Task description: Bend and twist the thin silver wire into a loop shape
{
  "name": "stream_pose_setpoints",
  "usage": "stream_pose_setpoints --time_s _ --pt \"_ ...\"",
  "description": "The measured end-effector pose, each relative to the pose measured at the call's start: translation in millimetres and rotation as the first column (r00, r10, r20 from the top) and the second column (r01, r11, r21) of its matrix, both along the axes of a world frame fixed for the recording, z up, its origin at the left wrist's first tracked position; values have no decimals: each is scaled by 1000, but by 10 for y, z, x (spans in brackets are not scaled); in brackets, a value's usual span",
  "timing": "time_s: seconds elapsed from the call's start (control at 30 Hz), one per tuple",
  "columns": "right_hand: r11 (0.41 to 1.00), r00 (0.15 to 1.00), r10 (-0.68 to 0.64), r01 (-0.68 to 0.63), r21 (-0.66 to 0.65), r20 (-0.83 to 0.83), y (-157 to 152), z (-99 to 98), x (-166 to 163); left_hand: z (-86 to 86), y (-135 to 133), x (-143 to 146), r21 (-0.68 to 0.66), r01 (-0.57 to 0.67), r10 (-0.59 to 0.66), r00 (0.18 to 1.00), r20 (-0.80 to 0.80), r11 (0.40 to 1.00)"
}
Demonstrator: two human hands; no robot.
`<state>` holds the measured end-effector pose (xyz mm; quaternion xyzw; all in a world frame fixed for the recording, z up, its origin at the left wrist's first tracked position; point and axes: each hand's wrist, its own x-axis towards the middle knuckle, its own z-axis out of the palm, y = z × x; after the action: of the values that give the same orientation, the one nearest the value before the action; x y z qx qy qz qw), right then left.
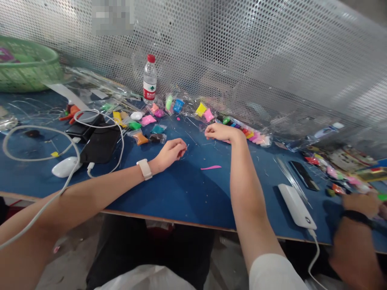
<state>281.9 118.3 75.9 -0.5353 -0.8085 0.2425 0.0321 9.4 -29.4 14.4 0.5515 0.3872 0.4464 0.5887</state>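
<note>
My left hand (172, 154), with a pale watch band on the wrist, rests just above the blue table, fingers curled closed. A thin clear wisp shows at its fingertips; what they hold, if anything, is too small to name. Farther forward, my right hand (222, 132) bends at the wrist with its fingers closed, their contents hidden. Beside it lies a row of small colourful clay packets (256, 137). Between my forearms a pink plastic knife (211, 167) lies flat, touched by neither hand. Loose bags of orange clay (140, 137) and dark clay (157, 138) sit left of my left hand.
A water bottle (150, 80) stands by the perforated metal screen (242, 48). Leftward are a green basket (30, 72), a black phone (101, 143), a white mouse (65, 166) and looping cable. At right lie a white power bank (296, 206), another phone (304, 175) and another person's hand (361, 204).
</note>
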Motion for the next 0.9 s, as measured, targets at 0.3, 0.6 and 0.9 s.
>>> stream_pose_setpoints --time_s 0.3,0.6,0.9 --pt "992 649 -97 125 -20 -755 -927 -281 -482 81 47 -2 -232 -15 89 946 311 973" --pt "959 391 -206 263 -106 -897 -1531 -725 -641 -70 21 26 -6 -35 36 997 69 999" --pt "945 417 -101 323 44 -903 -1593 -730 -713 -83 10 -35 231 -25 100 943 -318 973"
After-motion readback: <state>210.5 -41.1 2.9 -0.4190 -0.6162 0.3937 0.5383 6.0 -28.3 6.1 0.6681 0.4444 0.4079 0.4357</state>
